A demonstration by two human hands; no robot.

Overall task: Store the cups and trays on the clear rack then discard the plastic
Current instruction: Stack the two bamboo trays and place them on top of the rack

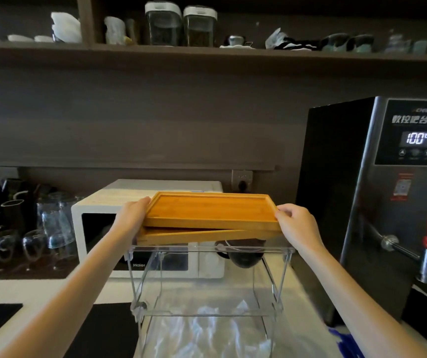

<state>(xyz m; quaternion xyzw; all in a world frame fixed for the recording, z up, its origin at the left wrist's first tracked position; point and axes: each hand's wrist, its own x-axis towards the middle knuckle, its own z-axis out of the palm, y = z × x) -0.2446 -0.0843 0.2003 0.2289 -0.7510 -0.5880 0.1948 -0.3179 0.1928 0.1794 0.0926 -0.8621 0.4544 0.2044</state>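
Crumpled clear plastic [207, 329], nearest my view: lying low inside and under the clear rack [207, 250], loose, not yet discarded.

Item, clear rack: stands on the pale counter [39, 290] directly ahead of me, top shelf between my forearms, a dark cup [243, 255] showing just behind and under that shelf.

Item, two wooden trays [211, 215]: stacked, long axis running left to right across my view, open faces up. Upper tray is skewed against the lower, so the stack gapes at its right end. Lower tray looks to sit on or just above the top shelf; contact I cannot confirm.

Item, left hand [132, 215]: curled round the left short end. Right hand [297, 224]: fingers pinching the right short end. Both equally near; I judge the next move to be squaring the trays and letting them down flat.
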